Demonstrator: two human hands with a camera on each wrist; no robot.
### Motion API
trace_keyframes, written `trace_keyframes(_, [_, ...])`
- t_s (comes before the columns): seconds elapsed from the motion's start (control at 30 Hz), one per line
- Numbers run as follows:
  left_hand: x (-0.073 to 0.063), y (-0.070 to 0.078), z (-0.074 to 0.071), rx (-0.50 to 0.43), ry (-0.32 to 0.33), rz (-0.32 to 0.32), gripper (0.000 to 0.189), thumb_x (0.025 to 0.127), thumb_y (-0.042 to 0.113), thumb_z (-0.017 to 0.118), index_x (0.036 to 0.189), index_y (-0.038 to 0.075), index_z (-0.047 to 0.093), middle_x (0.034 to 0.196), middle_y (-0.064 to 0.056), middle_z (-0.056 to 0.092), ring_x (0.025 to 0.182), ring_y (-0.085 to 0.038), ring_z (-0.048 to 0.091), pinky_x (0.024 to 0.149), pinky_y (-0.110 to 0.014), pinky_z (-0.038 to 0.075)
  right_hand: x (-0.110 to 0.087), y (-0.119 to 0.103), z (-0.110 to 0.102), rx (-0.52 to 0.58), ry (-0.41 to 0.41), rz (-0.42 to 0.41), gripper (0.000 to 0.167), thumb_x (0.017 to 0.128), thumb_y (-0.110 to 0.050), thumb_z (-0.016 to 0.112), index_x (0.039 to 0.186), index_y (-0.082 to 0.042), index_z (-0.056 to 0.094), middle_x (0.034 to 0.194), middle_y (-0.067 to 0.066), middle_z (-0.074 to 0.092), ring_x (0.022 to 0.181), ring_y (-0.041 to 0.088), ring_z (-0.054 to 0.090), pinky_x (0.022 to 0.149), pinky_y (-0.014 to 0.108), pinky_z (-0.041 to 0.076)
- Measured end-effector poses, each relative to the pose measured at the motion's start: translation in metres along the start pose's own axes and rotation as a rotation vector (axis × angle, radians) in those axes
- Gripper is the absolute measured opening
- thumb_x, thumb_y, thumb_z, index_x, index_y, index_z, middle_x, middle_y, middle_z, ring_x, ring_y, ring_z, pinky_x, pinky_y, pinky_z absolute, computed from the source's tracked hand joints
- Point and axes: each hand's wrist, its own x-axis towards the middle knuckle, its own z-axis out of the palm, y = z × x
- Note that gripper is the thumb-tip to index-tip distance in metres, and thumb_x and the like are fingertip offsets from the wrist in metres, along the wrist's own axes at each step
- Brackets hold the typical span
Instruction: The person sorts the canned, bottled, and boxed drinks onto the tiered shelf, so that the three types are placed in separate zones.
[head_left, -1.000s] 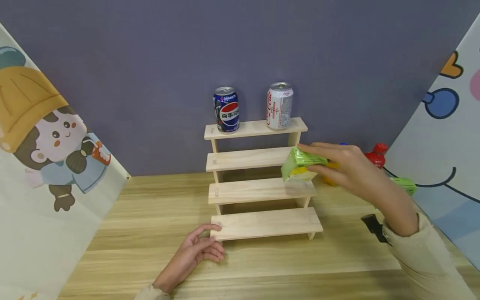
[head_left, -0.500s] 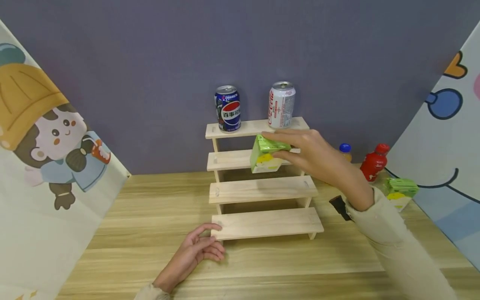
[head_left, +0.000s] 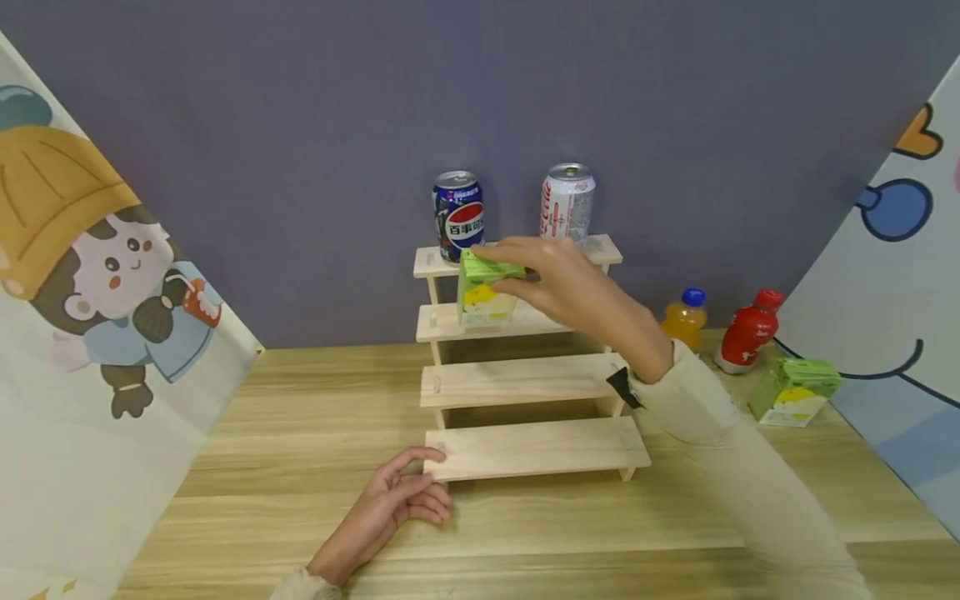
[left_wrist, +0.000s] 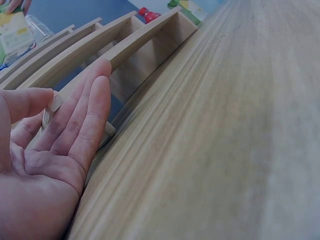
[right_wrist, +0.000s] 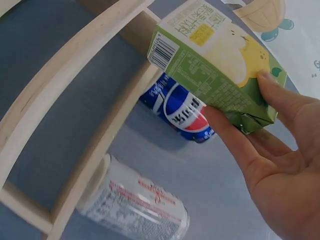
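Right hand [head_left: 566, 273] with boxy carton [head_left: 483, 302] — green top, yellow fruit.

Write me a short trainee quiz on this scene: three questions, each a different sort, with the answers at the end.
1. What does the right hand hold?
2. True or false: in the head view, the blue can stands to the left of the white can on the top step.
3. Which step of the wooden rack does the left hand touch? A) the top one; B) the second from the top; C) the lowest.

Key:
1. A green carton with yellow fruit printed on it.
2. True.
3. C.
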Motion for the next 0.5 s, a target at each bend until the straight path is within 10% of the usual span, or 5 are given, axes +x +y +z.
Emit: trace_keyframes(0.5, [0.0,0.0,0.0,0.026,0.031,-0.03,0.037,0.108,0.006,0.039,0.143,-0.004,0.037,0.103,-0.018,0.072,0.091,-0.027,0.073,0.082,-0.04,0.062,0.034,0.014,0.024,0.037,-0.054,0.045,0.045,0.093,-0.014,0.072,0.136,-0.014,0.062,0.131,0.004,0.065,0.103,0.012,0.066,0.082,0.026,0.056])
